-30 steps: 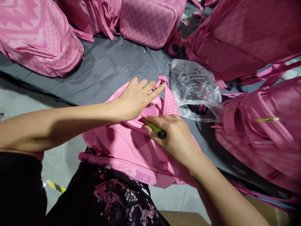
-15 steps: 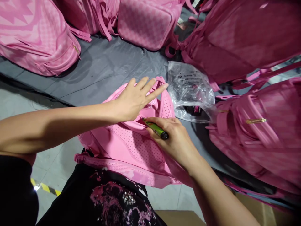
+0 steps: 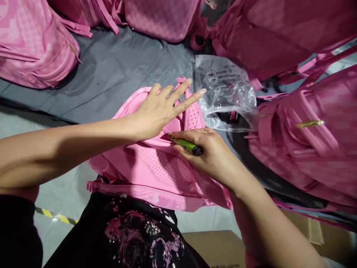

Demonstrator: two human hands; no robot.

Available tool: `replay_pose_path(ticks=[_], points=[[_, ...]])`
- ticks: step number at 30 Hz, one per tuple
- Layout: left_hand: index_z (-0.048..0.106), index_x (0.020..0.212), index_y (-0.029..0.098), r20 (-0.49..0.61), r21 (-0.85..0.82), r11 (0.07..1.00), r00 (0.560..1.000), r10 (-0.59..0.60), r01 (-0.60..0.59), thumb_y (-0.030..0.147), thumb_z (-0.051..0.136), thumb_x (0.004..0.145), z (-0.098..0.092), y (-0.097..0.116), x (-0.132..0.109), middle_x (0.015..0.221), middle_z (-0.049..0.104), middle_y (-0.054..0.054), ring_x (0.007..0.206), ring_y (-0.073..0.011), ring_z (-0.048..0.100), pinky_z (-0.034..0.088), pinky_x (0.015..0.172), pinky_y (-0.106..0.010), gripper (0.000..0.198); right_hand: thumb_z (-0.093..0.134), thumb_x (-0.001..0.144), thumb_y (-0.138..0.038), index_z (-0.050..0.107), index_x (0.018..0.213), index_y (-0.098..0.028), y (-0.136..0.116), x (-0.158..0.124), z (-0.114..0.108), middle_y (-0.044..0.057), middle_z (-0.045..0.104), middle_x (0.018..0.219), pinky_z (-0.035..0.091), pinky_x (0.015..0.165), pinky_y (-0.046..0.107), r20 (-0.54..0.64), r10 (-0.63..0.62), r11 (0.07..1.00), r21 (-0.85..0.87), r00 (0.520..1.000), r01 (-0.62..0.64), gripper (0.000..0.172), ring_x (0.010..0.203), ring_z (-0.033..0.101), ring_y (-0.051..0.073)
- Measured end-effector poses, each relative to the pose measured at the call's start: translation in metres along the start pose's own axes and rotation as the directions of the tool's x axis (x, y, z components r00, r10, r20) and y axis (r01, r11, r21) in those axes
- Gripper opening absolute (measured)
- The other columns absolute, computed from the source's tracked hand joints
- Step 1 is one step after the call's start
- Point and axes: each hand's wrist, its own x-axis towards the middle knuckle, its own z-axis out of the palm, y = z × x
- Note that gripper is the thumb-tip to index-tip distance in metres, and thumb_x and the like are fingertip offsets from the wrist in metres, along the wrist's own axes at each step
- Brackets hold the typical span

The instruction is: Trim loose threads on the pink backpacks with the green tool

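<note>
A pink backpack (image 3: 164, 167) lies across my lap and the table edge, its dotted back panel and straps facing up. My left hand (image 3: 157, 111) rests over its upper part with the fingers spread, holding nothing. In my right hand (image 3: 209, 147), closed round it, is a green pen-shaped tool (image 3: 185, 145) with a black rear end. Its thin front end points left at the pink fabric beside my left hand; the exact kind of tool and its contact point are too small to tell.
A clear plastic bag (image 3: 225, 93) with dark items inside lies right of the backpack. Other pink backpacks (image 3: 312, 137) stand along the right, back and left of the grey-covered table (image 3: 119, 63). A cardboard box (image 3: 217, 245) is on the floor below.
The view has shifted, so the table things appear higher. My left fingers are spread a little wider. The right hand still grips the green tool at about the same spot on the backpack.
</note>
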Motion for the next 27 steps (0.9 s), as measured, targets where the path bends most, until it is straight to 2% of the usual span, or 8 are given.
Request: replay_pose_path(ticks=[4,7,10,15,18,20,23,27], points=[[0.002,0.162,0.018,0.002,-0.026,1.000,1.000,0.006,-0.006,0.030,0.057,0.091,-0.005,0.000,-0.004,0.170,0.002,-0.015,0.144,-0.0401,0.030,0.027,0.113,-0.058,0.091,0.063,0.093,-0.020,0.072,0.111,-0.018,0.001,0.001,0.013,0.007,0.078,0.103,0.048,0.089,0.040,-0.087,-0.019,0.999,-0.029,0.996,0.016,0.020,0.091,0.073,0.023],[0.000,0.162,0.022,-0.003,-0.061,0.998,1.000,0.021,-0.021,0.038,0.057,0.092,-0.004,-0.001,-0.004,0.171,-0.002,-0.009,0.142,-0.0395,0.029,0.024,0.114,-0.058,0.092,0.061,0.094,-0.022,0.071,0.109,-0.018,0.001,0.002,0.020,0.007,0.077,0.104,0.046,0.091,0.041,-0.104,-0.008,0.999,-0.047,0.995,0.003,0.018,0.093,0.072,0.024],[-0.002,0.162,0.023,0.004,-0.009,1.000,1.000,0.030,-0.030,0.037,0.057,0.092,0.000,-0.002,-0.001,0.171,-0.002,-0.011,0.142,-0.0394,0.031,0.027,0.113,-0.058,0.092,0.061,0.094,-0.023,0.071,0.105,-0.019,0.001,0.004,0.021,0.007,0.077,0.101,0.046,0.089,0.039,-0.106,-0.019,0.999,-0.030,0.994,0.016,0.015,0.090,0.071,0.023],[-0.007,0.161,0.025,0.037,0.065,0.997,0.999,0.037,-0.040,0.041,0.067,0.084,-0.006,-0.020,-0.003,0.170,-0.001,-0.015,0.151,-0.0412,0.020,0.030,0.113,-0.058,0.108,0.061,0.093,-0.021,0.072,0.101,-0.019,-0.002,0.002,0.015,0.006,0.077,0.090,0.046,0.083,0.039,-0.083,0.022,0.995,-0.096,0.996,-0.030,0.013,0.080,0.071,0.023],[-0.015,0.160,0.027,0.102,0.070,0.996,0.993,-0.064,0.057,0.048,0.074,0.076,-0.017,-0.038,-0.018,0.169,-0.006,-0.017,0.151,-0.0479,0.013,0.031,0.111,-0.062,0.124,0.064,0.093,-0.022,0.072,0.102,-0.019,-0.006,-0.001,0.017,0.005,0.077,0.088,0.047,0.081,0.039,-0.131,-0.010,0.996,-0.084,0.991,-0.001,0.013,0.078,0.071,0.022],[-0.021,0.158,0.030,0.150,0.066,0.989,0.978,-0.145,0.136,0.049,0.079,0.071,-0.025,-0.043,-0.029,0.169,-0.010,-0.017,0.148,-0.0495,0.019,0.037,0.107,-0.061,0.134,0.063,0.094,-0.022,0.071,0.105,-0.019,-0.011,0.002,0.026,0.005,0.078,0.095,0.048,0.083,0.040,-0.189,-0.060,0.998,-0.029,0.980,0.055,0.014,0.083,0.073,0.023],[-0.019,0.158,0.034,0.191,0.101,0.972,0.955,-0.226,0.210,0.042,0.082,0.069,-0.032,-0.034,-0.038,0.169,-0.013,-0.015,0.142,-0.0458,0.030,0.046,0.101,-0.056,0.135,0.059,0.096,-0.023,0.069,0.114,-0.018,-0.018,0.010,0.047,0.007,0.077,0.107,0.053,0.087,0.039,-0.282,-0.118,0.981,0.115,0.952,0.156,0.020,0.093,0.073,0.021],[-0.011,0.160,0.033,0.212,0.191,0.948,0.933,-0.292,0.253,0.030,0.080,0.072,-0.033,-0.016,-0.038,0.169,-0.003,-0.020,0.132,-0.0428,0.043,0.053,0.092,-0.052,0.127,0.058,0.097,-0.021,0.067,0.120,-0.015,-0.021,0.017,0.069,0.010,0.075,0.118,0.057,0.092,0.037,-0.361,-0.107,0.951,0.236,0.927,0.201,0.026,0.101,0.072,0.020]])
